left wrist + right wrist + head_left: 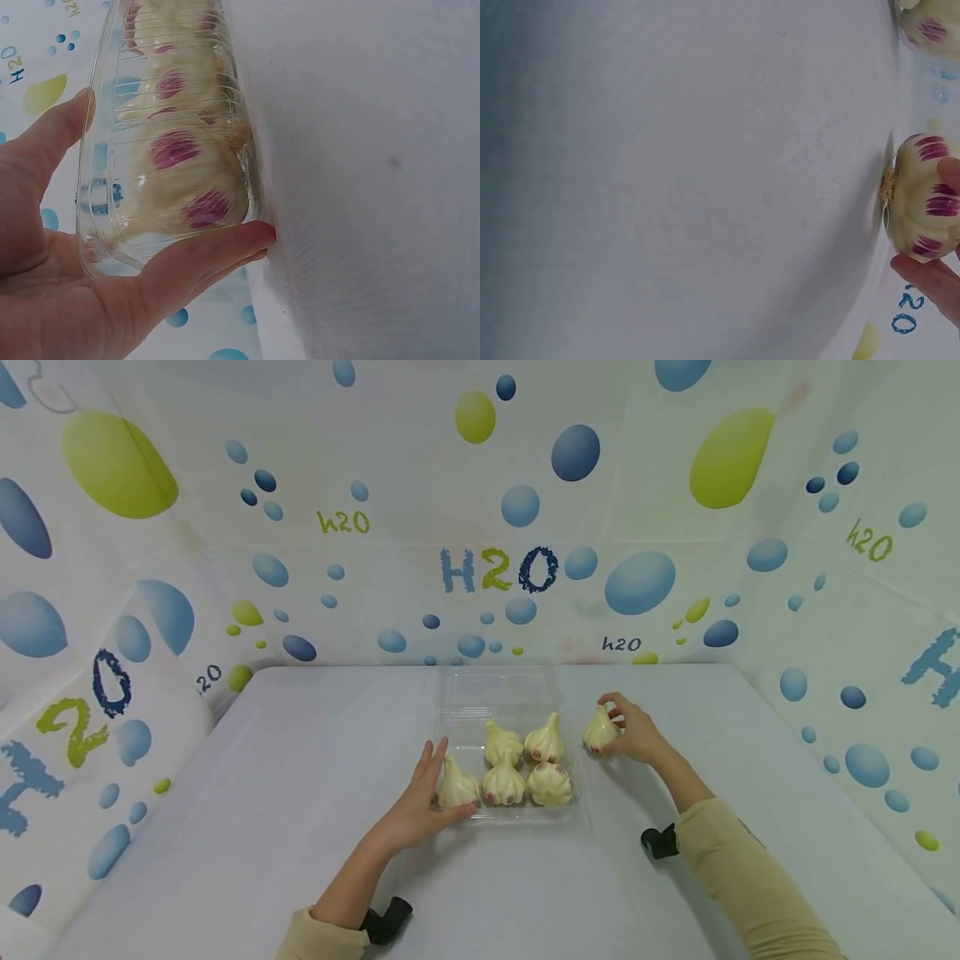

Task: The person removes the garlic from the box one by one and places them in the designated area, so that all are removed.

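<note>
In the head view, my right hand (633, 735) pinches a garlic bulb (599, 732) between thumb and fingertips, close to the table at the right of a clear plastic clamshell box (498, 816). The right wrist view shows this garlic bulb (919, 199) with purple streaks, its root end near the white surface and fingers (930, 277) at its side. My left hand (422, 797) rests at the box's front left corner, fingers straight along the side and thumb along the front wall. Several cream garlic bulbs (504, 787) sit in the box in two rows.
The box's clear lid (495, 689) lies folded back toward the rear wall. A white cloth (300, 760) covers the table. Printed sheets with blue and green dots (517, 506) rise at the back and sides. A black wrist mount (658, 842) sits at each wrist.
</note>
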`<state>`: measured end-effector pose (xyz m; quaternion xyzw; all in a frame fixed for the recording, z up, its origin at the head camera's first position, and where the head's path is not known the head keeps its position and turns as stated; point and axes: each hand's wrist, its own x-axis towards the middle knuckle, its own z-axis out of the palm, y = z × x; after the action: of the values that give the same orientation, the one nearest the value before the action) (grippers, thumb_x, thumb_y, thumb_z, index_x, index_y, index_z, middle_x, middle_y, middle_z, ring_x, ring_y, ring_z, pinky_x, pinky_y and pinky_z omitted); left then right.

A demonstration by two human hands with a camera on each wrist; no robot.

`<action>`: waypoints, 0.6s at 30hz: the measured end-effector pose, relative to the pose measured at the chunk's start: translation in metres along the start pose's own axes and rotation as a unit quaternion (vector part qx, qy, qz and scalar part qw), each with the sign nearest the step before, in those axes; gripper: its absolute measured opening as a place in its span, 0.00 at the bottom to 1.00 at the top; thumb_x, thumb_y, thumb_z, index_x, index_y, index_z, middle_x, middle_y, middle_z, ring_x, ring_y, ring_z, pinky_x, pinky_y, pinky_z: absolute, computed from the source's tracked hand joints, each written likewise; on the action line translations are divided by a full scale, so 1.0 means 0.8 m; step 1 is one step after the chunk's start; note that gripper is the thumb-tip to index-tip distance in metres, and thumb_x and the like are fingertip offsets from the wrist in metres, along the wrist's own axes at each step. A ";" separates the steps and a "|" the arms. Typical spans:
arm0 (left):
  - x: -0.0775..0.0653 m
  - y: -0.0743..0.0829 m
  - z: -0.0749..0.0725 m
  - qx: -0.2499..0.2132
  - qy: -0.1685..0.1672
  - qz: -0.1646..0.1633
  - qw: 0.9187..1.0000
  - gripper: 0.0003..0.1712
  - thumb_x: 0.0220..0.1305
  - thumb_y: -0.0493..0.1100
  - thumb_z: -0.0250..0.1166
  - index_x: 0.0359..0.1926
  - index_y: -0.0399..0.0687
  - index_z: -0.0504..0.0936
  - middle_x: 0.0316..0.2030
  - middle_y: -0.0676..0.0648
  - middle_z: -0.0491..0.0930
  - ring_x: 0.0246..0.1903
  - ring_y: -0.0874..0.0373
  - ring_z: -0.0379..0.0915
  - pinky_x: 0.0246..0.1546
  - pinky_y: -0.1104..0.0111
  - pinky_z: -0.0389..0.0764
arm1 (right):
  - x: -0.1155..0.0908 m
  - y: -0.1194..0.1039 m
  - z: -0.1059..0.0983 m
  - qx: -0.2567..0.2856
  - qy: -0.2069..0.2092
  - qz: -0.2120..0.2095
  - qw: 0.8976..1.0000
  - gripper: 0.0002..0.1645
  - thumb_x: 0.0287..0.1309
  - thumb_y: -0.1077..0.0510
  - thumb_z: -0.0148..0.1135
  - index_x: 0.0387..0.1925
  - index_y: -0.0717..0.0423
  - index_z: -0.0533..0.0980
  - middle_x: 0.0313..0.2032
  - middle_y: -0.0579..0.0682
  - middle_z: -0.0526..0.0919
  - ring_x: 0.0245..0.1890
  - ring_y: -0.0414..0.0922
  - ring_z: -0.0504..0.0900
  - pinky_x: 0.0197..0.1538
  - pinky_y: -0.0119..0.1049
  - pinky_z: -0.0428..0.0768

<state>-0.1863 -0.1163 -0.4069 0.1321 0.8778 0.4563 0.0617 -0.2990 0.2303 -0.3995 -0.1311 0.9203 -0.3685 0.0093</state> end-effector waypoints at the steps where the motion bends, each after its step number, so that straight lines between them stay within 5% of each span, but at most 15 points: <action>1: 0.000 0.000 0.000 0.000 -0.001 -0.001 1.000 0.57 0.53 0.52 0.68 0.72 0.52 0.36 0.69 0.36 0.29 0.66 0.36 0.31 0.55 0.36 0.50 | 0.000 0.000 0.000 0.002 0.000 0.001 1.000 0.45 0.34 0.71 0.71 0.57 0.61 0.60 0.50 0.70 0.68 0.50 0.68 0.70 0.48 0.56 0.72; 18: 0.001 -0.001 -0.002 0.006 -0.008 -0.010 1.000 0.57 0.55 0.54 0.66 0.72 0.56 0.35 0.70 0.38 0.27 0.67 0.38 0.28 0.57 0.38 0.48 | -0.009 -0.001 -0.005 -0.002 0.014 -0.021 1.000 0.47 0.42 0.67 0.69 0.64 0.59 0.56 0.52 0.72 0.67 0.50 0.68 0.70 0.50 0.57 0.70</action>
<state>-0.1873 -0.1178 -0.4062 0.1269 0.8812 0.4497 0.0724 -0.2923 0.2346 -0.3967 -0.1449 0.9182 -0.3684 -0.0116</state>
